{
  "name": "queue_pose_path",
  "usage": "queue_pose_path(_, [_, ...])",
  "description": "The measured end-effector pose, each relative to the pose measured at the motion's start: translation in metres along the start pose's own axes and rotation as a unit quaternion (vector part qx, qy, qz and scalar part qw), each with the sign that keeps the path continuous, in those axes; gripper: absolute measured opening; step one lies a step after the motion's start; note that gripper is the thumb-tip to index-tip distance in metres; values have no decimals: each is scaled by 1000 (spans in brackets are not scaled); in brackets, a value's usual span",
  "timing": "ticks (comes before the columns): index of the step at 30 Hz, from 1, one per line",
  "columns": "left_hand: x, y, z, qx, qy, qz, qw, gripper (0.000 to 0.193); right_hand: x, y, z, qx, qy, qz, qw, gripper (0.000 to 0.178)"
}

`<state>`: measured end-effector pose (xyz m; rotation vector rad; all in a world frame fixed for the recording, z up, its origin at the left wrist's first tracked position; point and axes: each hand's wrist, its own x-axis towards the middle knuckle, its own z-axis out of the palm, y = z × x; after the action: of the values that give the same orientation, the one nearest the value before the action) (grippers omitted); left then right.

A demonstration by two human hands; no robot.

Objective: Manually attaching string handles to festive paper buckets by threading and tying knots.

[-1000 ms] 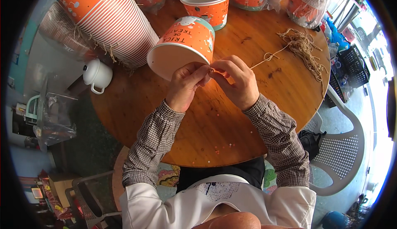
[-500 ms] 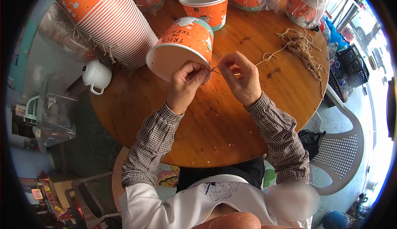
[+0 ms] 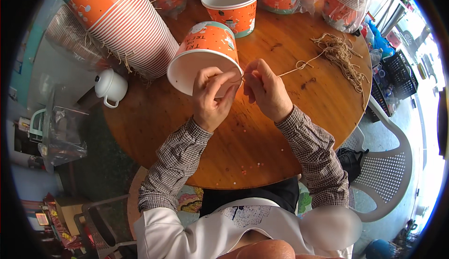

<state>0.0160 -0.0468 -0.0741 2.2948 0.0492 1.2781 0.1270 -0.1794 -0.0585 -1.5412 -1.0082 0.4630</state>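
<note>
An orange paper tub [image 3: 213, 37] with a white inside lies tipped on its side, its mouth toward me. At the right edge of its rim my left hand [image 3: 213, 97] is closed, its fingertips on a thin beige twine [image 3: 290, 72]. Right beside it, my right hand [image 3: 267, 90] pinches the same twine close to the rim. From the right hand the twine runs to a loose tangled heap of twine [image 3: 343, 55] on the right of the table. The fingers partly hide the spot where twine and rim meet.
Behind stands another orange tub [image 3: 232, 13], upright. A tall leaning stack of tubs [image 3: 133, 34] with twine ends is at left, near a white lidded mug [image 3: 111, 88]. Bagged tubs [image 3: 343, 6] line the back of the round wooden table [image 3: 224, 161]. A grey chair [image 3: 386, 175] stands right.
My right hand has moved left, closer to the rim. My left hand has turned, with its fingers raised and more curled. The tub has shifted slightly.
</note>
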Motion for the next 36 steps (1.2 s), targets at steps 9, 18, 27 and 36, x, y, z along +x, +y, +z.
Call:
queue_pose_path(9, [-4, -17, 9, -61, -53, 6, 997, 27, -5, -1, 7, -109, 20, -158, 981, 12])
queue_pose_path(18, [1, -6, 5, 24, -52, 93, 994, 24, -13, -16, 5, 52, 3, -130, 990, 14])
queue_pose_path(27, [4, -4, 7, -32, -159, 96, 982, 13, -18, -38, -4, 320, 9, -171, 932, 14])
queue_pose_path(36, [31, 6, -46, 94, -101, 133, 981, 9, -5, -18, -37, 366, 109, -88, 920, 10])
